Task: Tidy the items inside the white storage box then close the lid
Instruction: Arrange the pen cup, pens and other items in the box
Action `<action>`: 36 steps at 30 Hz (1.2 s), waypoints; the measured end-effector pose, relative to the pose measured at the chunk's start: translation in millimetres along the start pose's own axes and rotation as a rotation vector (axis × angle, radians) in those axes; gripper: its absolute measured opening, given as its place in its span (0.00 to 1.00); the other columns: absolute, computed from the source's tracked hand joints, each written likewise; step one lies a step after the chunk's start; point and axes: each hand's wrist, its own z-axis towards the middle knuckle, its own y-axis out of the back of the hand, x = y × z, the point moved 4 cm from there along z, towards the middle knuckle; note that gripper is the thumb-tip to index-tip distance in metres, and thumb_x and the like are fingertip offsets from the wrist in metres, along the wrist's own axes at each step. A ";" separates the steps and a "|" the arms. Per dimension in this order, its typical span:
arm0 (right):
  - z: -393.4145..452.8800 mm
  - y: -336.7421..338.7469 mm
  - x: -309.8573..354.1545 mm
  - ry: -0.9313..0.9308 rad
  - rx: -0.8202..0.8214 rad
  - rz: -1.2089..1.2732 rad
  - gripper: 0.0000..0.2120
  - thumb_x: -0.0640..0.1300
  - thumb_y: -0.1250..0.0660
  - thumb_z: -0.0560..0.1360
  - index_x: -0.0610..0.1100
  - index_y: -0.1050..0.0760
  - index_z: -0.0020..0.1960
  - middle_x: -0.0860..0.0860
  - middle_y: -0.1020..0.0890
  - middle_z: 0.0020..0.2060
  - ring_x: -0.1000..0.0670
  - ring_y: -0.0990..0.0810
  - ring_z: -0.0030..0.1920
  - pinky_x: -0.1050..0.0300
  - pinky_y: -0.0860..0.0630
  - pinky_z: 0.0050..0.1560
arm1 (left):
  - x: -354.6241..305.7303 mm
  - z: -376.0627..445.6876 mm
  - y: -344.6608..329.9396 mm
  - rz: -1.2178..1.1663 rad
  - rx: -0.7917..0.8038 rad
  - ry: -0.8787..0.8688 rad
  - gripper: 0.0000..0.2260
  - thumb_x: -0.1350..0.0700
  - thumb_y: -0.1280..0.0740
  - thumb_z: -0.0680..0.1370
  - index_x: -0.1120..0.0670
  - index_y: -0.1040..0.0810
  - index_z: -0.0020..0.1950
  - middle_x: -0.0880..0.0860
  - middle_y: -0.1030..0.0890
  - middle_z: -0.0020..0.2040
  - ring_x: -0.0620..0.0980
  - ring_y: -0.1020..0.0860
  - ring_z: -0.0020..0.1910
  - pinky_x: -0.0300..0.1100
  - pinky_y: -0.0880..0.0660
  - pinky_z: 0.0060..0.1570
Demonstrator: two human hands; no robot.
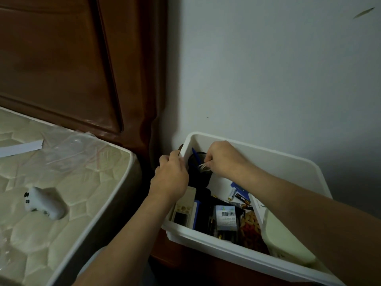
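The white storage box sits open on a wooden stand by the wall. My left hand grips the box's left rim near the far corner. My right hand is inside the box, pinching a small bundle of white cable over a black cup that holds a blue pen. Lower in the box lie a white remote, batteries, a barcoded packet, orange pieces and a pale container. No lid is in view.
A bare quilted mattress lies to the left with a white plug adapter, a plastic bag and a white paper strip on it. A dark wooden headboard stands behind. The white wall backs the box.
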 end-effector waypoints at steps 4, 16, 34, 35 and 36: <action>11.9 -15.6 4.5 -0.026 0.044 -0.120 0.09 0.39 0.25 0.77 0.43 0.13 0.56 0.45 0.13 0.50 0.46 0.14 0.48 0.51 0.14 0.53 | 1.4 0.5 -0.8 -0.012 0.002 0.002 0.19 0.47 0.51 0.88 0.47 0.36 0.78 0.54 0.31 0.71 0.58 0.25 0.63 0.60 0.25 0.63; 26.7 -20.0 23.6 0.030 0.267 -0.157 0.03 0.35 0.31 0.79 0.41 0.23 0.49 0.48 0.22 0.37 0.50 0.22 0.32 0.59 0.26 0.27 | 3.3 2.4 -1.2 -0.017 0.019 0.008 0.18 0.47 0.52 0.88 0.49 0.34 0.76 0.54 0.32 0.70 0.58 0.25 0.62 0.61 0.26 0.64; -18.8 7.9 -25.2 -0.140 0.394 -0.131 0.08 0.35 0.30 0.80 0.36 0.17 0.58 0.39 0.12 0.47 0.43 0.16 0.37 0.49 0.15 0.47 | -4.2 -2.5 3.0 0.030 0.014 0.012 0.18 0.48 0.52 0.88 0.51 0.34 0.75 0.55 0.31 0.70 0.60 0.25 0.62 0.61 0.26 0.64; -22.2 -4.0 -31.1 -0.121 0.419 -0.162 0.08 0.36 0.31 0.80 0.36 0.17 0.58 0.38 0.12 0.46 0.42 0.15 0.37 0.46 0.14 0.49 | -5.0 -3.2 2.9 0.039 0.011 0.012 0.18 0.48 0.52 0.88 0.51 0.34 0.75 0.56 0.31 0.69 0.60 0.25 0.62 0.62 0.26 0.64; -24.4 -15.0 -36.0 -0.090 0.424 -0.198 0.08 0.37 0.31 0.81 0.38 0.16 0.57 0.39 0.12 0.45 0.42 0.13 0.38 0.46 0.14 0.50 | -5.7 -3.7 2.8 0.046 0.010 0.010 0.18 0.49 0.52 0.88 0.51 0.34 0.75 0.56 0.31 0.69 0.60 0.25 0.61 0.61 0.26 0.63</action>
